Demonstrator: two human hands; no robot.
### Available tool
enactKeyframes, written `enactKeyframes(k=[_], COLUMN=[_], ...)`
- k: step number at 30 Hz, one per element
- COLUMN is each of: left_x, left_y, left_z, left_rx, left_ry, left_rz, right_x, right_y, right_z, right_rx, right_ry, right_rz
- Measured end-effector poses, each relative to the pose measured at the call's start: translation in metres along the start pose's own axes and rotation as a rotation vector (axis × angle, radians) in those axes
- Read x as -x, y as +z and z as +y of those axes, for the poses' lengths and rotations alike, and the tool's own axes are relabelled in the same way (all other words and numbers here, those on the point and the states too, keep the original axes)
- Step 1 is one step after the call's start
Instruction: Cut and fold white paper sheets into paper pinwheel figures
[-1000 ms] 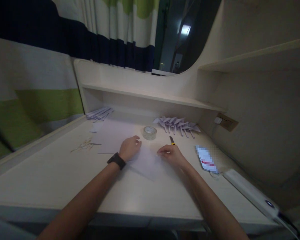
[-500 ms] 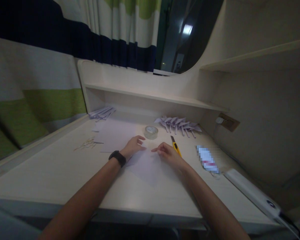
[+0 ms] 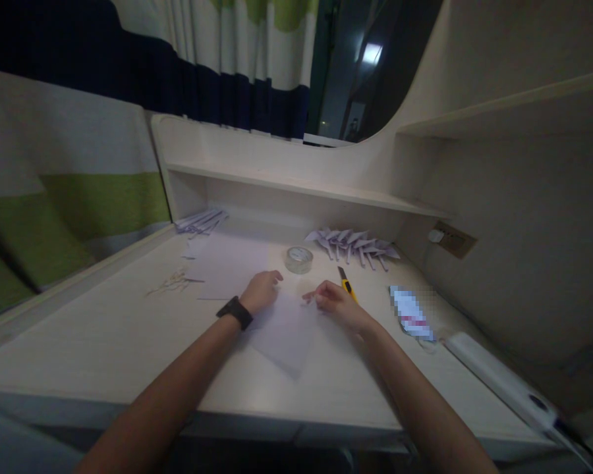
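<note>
Lying askew on the desk (image 3: 247,388) between left hand (image 3: 261,293) and right hand (image 3: 337,304), the white sheet (image 3: 286,336) points one corner toward the person, long axis unclear, either hand's grip on it indeterminable.

No readable text — phone screen (image 3: 409,312) all blur

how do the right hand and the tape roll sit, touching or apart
Apart: the head view shows a strip of desk between the right hand and the tape roll.
</note>
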State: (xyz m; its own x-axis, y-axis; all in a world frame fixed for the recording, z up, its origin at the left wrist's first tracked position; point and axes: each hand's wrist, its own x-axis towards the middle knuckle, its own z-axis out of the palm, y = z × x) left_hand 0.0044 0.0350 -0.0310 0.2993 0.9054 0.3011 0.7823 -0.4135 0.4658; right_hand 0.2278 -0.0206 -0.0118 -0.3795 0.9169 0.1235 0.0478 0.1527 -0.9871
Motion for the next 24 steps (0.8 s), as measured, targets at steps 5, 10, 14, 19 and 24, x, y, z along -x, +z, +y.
enactKeyframes(k=[5, 10, 14, 19, 24], left_x=[-0.002, 0.005, 0.011, 0.009, 0.008], left_y=[-0.008, -0.021, -0.024, -0.020, -0.015], left_z=[0.005, 0.004, 0.003, 0.006, 0.012], left_rx=[0.102, -0.178, -0.204, -0.126, -0.041], left_ry=[0.021, -0.022, -0.021, 0.055, 0.112], left_rz=[0.041, -0.030, -0.097, -0.142, -0.165], right_x=[0.001, 0.000, -0.002, -0.004, -0.005], right_y=[-0.010, -0.017, -0.019, -0.023, -0.021], right_z=[0.000, 0.004, 0.011, 0.018, 0.016], right_rx=[-0.001, -0.037, -0.031, -0.017, -0.040], right_ry=[0.065, 0.194, 0.193, 0.145, 0.193], right_rz=[0.020, 0.023, 0.007, -0.010, -0.073])
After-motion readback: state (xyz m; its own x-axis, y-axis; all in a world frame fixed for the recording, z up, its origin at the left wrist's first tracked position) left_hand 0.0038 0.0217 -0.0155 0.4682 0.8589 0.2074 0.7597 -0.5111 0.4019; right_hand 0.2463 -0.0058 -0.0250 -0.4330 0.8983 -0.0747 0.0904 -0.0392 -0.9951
